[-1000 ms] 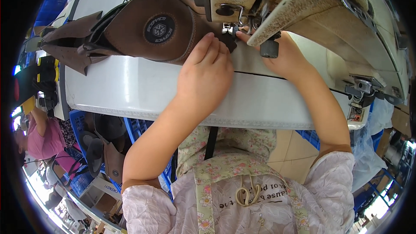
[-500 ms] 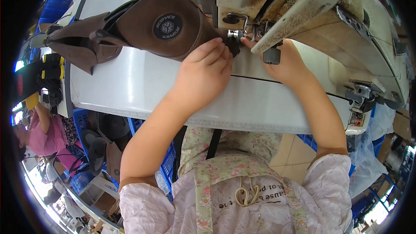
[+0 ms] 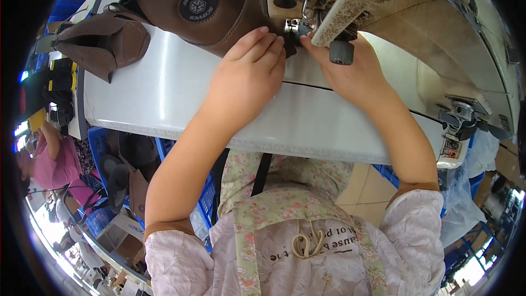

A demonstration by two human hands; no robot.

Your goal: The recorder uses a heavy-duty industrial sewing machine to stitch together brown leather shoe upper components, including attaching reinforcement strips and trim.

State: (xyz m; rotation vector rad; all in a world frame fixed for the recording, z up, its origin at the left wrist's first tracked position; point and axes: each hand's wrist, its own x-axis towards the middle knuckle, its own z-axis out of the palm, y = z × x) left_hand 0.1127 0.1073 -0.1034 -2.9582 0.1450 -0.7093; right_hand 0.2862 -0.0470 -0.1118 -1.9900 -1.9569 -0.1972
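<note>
A brown leather boot upper (image 3: 164, 13) with a round black badge lies on the sewing machine's bed. Its narrow dark end reaches toward the presser foot (image 3: 296, 26). My left hand (image 3: 241, 79) is closed on that near edge, fingers bent and pressed together just left of the foot. On the other side, my right hand (image 3: 353, 74) has one fingertip close against the foot; its other fingers are largely hidden behind the machine's pale slanted arm and black knob (image 3: 341, 53). Whether it grips the leather there cannot be seen.
The sewing machine's head (image 3: 405, 16) looms over my right hand. Another brown leather upper (image 3: 104, 44) lies at the table's left. Blue crates (image 3: 98, 142) with dark shoe parts stand below the table edge. A person in pink (image 3: 57, 156) is at far left.
The whole view has shifted a little, so the table sits higher. The boot upper has moved slightly farther away and left, my left hand moving with it. My right hand stays by the foot.
</note>
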